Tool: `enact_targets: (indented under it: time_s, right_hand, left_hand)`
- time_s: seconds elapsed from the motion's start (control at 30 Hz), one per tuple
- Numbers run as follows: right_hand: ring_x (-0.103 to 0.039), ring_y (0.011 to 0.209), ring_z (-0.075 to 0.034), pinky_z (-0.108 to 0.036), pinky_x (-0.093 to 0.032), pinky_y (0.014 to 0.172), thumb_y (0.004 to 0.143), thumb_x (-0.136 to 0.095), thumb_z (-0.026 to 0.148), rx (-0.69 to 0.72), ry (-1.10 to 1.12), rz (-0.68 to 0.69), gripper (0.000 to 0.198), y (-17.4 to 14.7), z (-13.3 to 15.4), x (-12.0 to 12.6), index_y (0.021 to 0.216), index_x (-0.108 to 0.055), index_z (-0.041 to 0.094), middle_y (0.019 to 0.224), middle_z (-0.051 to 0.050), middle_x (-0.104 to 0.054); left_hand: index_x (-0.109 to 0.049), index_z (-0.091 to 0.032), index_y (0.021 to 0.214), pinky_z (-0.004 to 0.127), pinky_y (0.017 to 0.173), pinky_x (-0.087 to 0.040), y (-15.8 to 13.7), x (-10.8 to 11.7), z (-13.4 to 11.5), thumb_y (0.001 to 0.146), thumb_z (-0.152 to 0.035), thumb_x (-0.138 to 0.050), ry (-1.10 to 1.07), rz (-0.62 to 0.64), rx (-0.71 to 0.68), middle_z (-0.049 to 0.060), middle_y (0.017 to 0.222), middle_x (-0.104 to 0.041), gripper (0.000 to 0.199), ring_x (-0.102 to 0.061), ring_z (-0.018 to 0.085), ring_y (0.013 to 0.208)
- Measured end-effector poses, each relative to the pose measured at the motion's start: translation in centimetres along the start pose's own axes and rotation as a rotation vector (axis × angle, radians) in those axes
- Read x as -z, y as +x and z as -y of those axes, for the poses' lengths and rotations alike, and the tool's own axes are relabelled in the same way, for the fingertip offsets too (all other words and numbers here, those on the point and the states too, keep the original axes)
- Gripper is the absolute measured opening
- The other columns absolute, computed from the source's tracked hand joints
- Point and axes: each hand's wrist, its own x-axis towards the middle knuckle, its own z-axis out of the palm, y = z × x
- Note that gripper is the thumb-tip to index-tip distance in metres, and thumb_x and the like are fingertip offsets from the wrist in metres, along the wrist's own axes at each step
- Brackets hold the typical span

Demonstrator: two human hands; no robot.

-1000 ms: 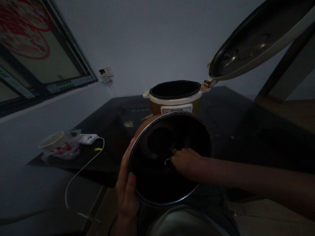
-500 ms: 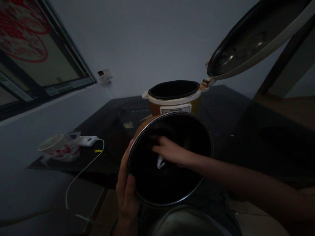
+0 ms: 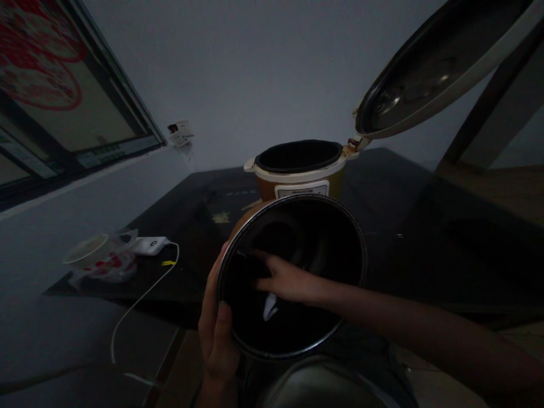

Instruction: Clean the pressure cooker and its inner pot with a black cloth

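- While the person's left grip (image 3: 217, 334) braces the left side of a tilted, dark-lined pot (image 3: 318, 249), its thumb lies near the rim and its fingers press along the outer wall: a firm, closed hold.
- Held above the person's lap at the near edge of the surface (image 3: 408, 204), the pot has its mouth turned towards the person.
- Inside it, the right grip (image 3: 289, 280) reaches from the right towards the left inner wall, fingers partly spread; I cannot tell whether they pinch anything.
- Just below that grip shows a white scrap (image 3: 269, 309), perhaps cloth or paper, its far end hidden.
- The step in hand looks like handwork on the pot's inside, possibly wiping; the next move seems to call for a steady left hold and fingers flat to the curved wall.
- To the left on the surface sit a tub (image 3: 87, 252) in a plastic bag (image 3: 117, 266) and, just beside it, a white box (image 3: 151, 245) with a cable (image 3: 140, 306).
- Beyond the pot stands a cooker (image 3: 297, 178), its lid (image 3: 442, 79) raised to the right.
- Farthest are the wall (image 3: 276, 68) with sockets (image 3: 181, 130) and, left, a window (image 3: 76, 113).
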Motion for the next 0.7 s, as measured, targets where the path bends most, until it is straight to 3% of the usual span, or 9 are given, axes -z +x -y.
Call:
enact_targets:
  time_s: [0.17,0.27,0.37,0.47,0.6,0.7]
  right_hand:
    - [-0.054,0.127,-0.023,-0.037,-0.037,0.111,0.081,-0.06,0.006,-0.107,-0.299,0.135,0.051,-2.1,-0.7,1.0,0.131,-0.055,0.005,0.134,-0.016,-0.06]
    - [-0.06,0.118,-0.022,-0.035,-0.043,0.105,0.081,-0.057,0.006,-0.157,-0.368,0.161,0.044,-3.1,-0.8,2.3,0.125,-0.061,0.008,0.127,-0.012,-0.065]
    - [-0.063,0.111,-0.02,-0.033,-0.047,0.099,0.08,-0.057,0.006,-0.146,-0.391,0.027,0.04,-3.5,-0.8,3.7,0.119,-0.064,0.013,0.121,-0.008,-0.068]
    - [-0.064,0.108,-0.02,-0.032,-0.048,0.095,0.081,-0.057,0.008,-0.11,-0.494,-0.168,0.04,-3.0,-0.3,5.2,0.122,-0.059,0.012,0.12,-0.01,-0.067]
    - [-0.064,0.105,-0.027,-0.038,-0.05,0.088,0.086,-0.051,0.014,-0.113,-0.911,-0.384,0.035,-1.8,1.3,6.4,0.121,-0.053,0.01,0.118,-0.016,-0.065]
    - [-0.066,0.103,-0.031,-0.043,-0.052,0.083,0.087,-0.046,0.013,-0.126,-1.174,-0.414,0.039,-0.7,2.6,6.3,0.125,-0.049,0.01,0.119,-0.019,-0.063]
  left_hand:
    - [-0.055,-0.026,0.138,0.041,0.116,-0.035,0.2,-0.1,0.0,0.096,-0.033,-0.045,-0.009,0.039,-0.007,0.005,0.147,-0.051,0.044,-0.04,0.027,0.14]
    - [-0.055,-0.026,0.137,0.041,0.116,-0.034,0.1,-0.2,0.2,0.095,-0.033,-0.047,-0.022,0.005,0.005,0.004,0.146,-0.052,0.043,-0.041,0.027,0.14]
    - [-0.056,-0.026,0.137,0.042,0.115,-0.035,0.2,-0.3,0.3,0.094,-0.034,-0.049,-0.003,-0.032,0.028,0.005,0.144,-0.054,0.044,-0.041,0.028,0.139]
    - [-0.055,-0.027,0.137,0.044,0.116,-0.033,0.4,-0.5,0.1,0.094,-0.036,-0.049,0.009,-0.022,0.042,0.004,0.145,-0.053,0.044,-0.041,0.028,0.139]
    - [-0.055,-0.026,0.137,0.045,0.116,-0.032,0.7,-0.7,-0.1,0.093,-0.039,-0.05,0.01,-0.038,0.037,0.006,0.145,-0.052,0.045,-0.04,0.029,0.14]
    - [-0.055,-0.027,0.137,0.044,0.117,-0.031,0.8,-0.7,-0.2,0.094,-0.036,-0.049,0.009,-0.016,0.034,0.004,0.146,-0.052,0.044,-0.039,0.028,0.141]
